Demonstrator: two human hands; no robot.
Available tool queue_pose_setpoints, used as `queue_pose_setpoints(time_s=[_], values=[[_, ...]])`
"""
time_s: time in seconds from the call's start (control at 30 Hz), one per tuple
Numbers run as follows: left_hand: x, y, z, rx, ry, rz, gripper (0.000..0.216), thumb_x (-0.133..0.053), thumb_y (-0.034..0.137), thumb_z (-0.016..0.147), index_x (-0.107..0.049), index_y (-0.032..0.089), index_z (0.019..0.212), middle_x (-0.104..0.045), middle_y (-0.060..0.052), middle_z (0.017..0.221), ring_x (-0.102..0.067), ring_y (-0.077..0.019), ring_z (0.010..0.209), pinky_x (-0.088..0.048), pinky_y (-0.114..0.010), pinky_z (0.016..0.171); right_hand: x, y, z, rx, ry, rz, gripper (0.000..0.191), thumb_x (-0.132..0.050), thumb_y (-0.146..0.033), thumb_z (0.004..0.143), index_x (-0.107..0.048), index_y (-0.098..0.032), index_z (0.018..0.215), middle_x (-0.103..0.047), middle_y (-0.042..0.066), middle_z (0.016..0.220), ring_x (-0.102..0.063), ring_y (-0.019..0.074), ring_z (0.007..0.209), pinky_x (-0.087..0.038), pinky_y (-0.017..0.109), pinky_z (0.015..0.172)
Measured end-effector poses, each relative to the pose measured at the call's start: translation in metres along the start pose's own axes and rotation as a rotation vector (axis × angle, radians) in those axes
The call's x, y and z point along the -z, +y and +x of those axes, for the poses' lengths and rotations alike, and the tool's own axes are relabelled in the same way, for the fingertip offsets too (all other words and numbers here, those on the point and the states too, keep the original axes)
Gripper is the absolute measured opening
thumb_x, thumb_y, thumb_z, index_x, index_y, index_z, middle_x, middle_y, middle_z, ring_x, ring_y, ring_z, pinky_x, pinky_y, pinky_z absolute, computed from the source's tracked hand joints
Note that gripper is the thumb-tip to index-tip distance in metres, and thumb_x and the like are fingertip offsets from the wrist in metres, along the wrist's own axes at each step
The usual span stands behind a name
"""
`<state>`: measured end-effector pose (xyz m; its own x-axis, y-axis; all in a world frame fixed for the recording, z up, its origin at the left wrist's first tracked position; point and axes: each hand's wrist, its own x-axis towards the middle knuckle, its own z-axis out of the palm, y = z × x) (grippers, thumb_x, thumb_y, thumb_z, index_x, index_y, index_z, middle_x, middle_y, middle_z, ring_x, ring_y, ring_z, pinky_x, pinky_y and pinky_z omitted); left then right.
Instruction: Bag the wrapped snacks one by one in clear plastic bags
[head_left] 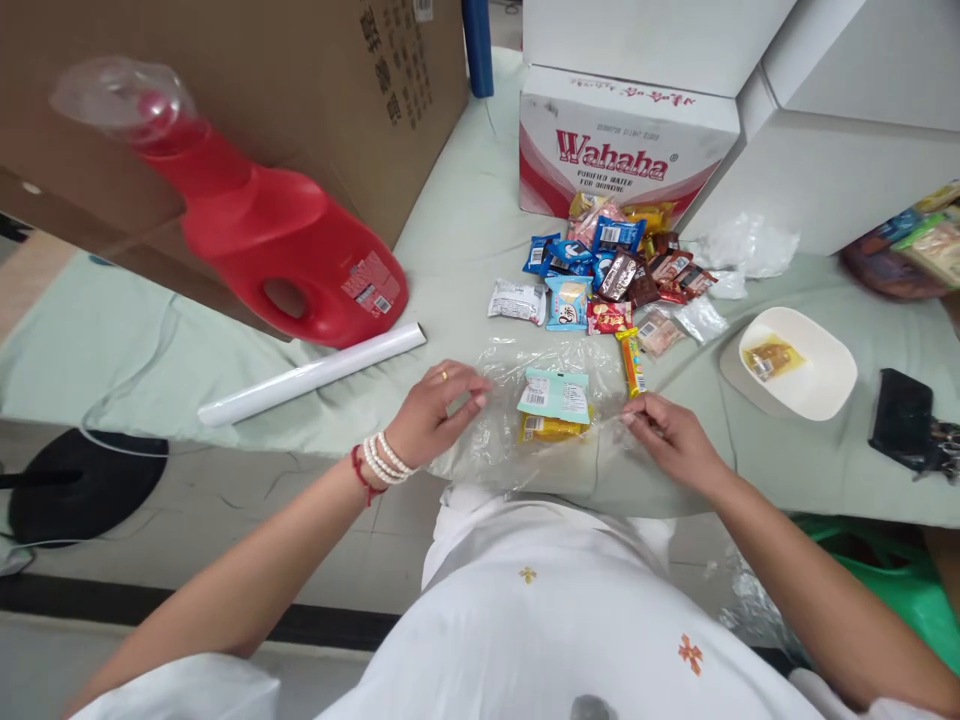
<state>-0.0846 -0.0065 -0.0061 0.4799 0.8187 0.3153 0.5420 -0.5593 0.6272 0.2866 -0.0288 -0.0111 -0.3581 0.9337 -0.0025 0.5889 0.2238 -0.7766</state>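
Note:
A sheet of clear plastic film (pixel 495 440) lies crinkled on the table in front of me. On it rest a pale green snack packet (pixel 555 392) and a yellow packet (pixel 547 429), partly covered by the green one. My right hand (pixel 671 435) pinches the film's right edge and pulls it into a taut fold. At the film's left side, my left hand (pixel 442 405) hovers with thumb and forefinger a little apart and nothing visible between them. A yellow candy stick (pixel 631 362) lies just beyond my right fingertips.
Several wrapped snacks (pixel 600 260) are heaped before a Wahaha carton (pixel 622 150). To the right are a white bowl (pixel 817 375) with a yellow packet and a black phone (pixel 900 420). A red jug (pixel 300 240) and white roll (pixel 315 375) occupy the left.

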Motion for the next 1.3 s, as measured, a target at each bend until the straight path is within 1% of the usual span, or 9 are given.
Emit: queue_pose_setpoints(time_s=[0.2,0.27,0.37,0.47,0.6,0.73,0.9,1.07,1.3], values=[[-0.016,0.024,-0.025,-0.254,-0.214,-0.009,0.109,-0.072,0.067,0.080,-0.018,0.020,0.162,-0.041,-0.025,0.158,-0.040,-0.0415,0.147,-0.021,-0.067,0.123,-0.010,0.006,0.019,-0.324,-0.073,0.338,0.038,-0.059,-0.059,0.093,-0.060,-0.021,0.090,-0.051,-0.005,0.061,-0.047,0.0127,0.054,-0.037,0.026,0.053],[-0.028,0.026,-0.044,-0.206,-0.168,0.132,0.098,-0.075,0.059,0.081,-0.030,0.018,0.158,-0.047,-0.025,0.154,-0.040,-0.0422,0.147,-0.017,-0.068,0.123,-0.010,0.006,0.022,-0.376,-0.082,0.422,0.040,-0.063,-0.061,0.090,-0.060,-0.021,0.089,-0.052,-0.005,0.062,-0.047,0.0123,0.054,-0.038,0.025,0.053],[-0.038,0.022,-0.056,-0.108,-0.060,0.177,0.033,-0.065,0.026,0.093,-0.061,0.024,0.126,-0.074,-0.009,0.116,-0.058,-0.0294,0.131,-0.025,-0.058,0.122,-0.005,0.006,0.026,-0.416,-0.098,0.480,0.042,-0.066,-0.062,0.087,-0.059,-0.020,0.088,-0.053,-0.005,0.061,-0.048,0.0118,0.053,-0.039,0.025,0.053],[-0.040,0.012,-0.039,0.023,0.029,0.074,0.011,-0.057,0.020,0.095,-0.067,0.025,0.095,-0.075,-0.002,0.090,-0.066,-0.0229,0.114,-0.038,-0.049,0.115,-0.001,0.012,0.031,-0.437,-0.141,0.460,0.042,-0.063,-0.062,0.088,-0.057,-0.021,0.088,-0.053,-0.005,0.060,-0.048,0.0123,0.051,-0.039,0.026,0.053],[-0.048,-0.005,-0.005,0.332,0.136,0.041,0.022,-0.055,0.031,0.096,-0.064,0.022,0.078,-0.069,-0.005,0.080,-0.065,-0.0234,0.097,-0.051,-0.041,0.090,0.002,0.014,0.035,-0.387,-0.165,0.032,0.030,-0.051,-0.048,0.096,-0.060,-0.020,0.090,-0.060,0.001,0.070,-0.054,0.0159,0.059,-0.039,0.026,0.055],[-0.065,-0.014,0.006,0.433,0.082,0.073,0.031,-0.051,0.035,0.098,-0.062,0.022,0.072,-0.062,-0.003,0.071,-0.061,-0.0222,0.083,-0.049,-0.038,0.081,0.005,-0.005,0.045,-0.155,-0.062,-0.509,0.026,-0.049,-0.030,0.098,-0.066,-0.019,0.113,-0.067,0.014,0.113,-0.062,0.0267,0.098,-0.044,0.030,0.069],[-0.073,-0.010,0.001,0.460,0.150,0.057,0.035,-0.048,0.037,0.101,-0.060,0.022,0.071,-0.063,-0.004,0.074,-0.059,-0.0218,0.082,-0.048,-0.037,0.080,-0.011,-0.034,0.085,-0.019,-0.235,-0.383,0.042,-0.044,-0.043,0.105,-0.061,-0.018,0.133,-0.066,0.014,0.124,-0.061,0.0284,0.112,-0.047,0.036,0.090],[-0.072,-0.008,0.004,0.475,0.210,0.014,0.033,-0.048,0.037,0.101,-0.062,0.022,0.075,-0.066,-0.005,0.077,-0.060,-0.0222,0.085,-0.049,-0.037,0.081,-0.029,-0.039,0.119,-0.128,-0.499,-0.317,0.080,-0.065,-0.066,0.089,-0.050,-0.014,0.148,-0.064,0.018,0.126,-0.064,0.0298,0.104,-0.047,0.034,0.081],[-0.070,-0.004,0.006,0.549,0.199,0.031,0.038,-0.044,0.038,0.103,-0.059,0.022,0.073,-0.066,-0.004,0.077,-0.060,-0.0218,0.087,-0.045,-0.038,0.083,-0.034,-0.031,0.124,-0.019,-0.587,-0.165,0.027,-0.073,-0.027,0.090,-0.073,-0.018,0.115,-0.065,0.006,0.089,-0.059,0.0204,0.084,-0.042,0.029,0.074]])
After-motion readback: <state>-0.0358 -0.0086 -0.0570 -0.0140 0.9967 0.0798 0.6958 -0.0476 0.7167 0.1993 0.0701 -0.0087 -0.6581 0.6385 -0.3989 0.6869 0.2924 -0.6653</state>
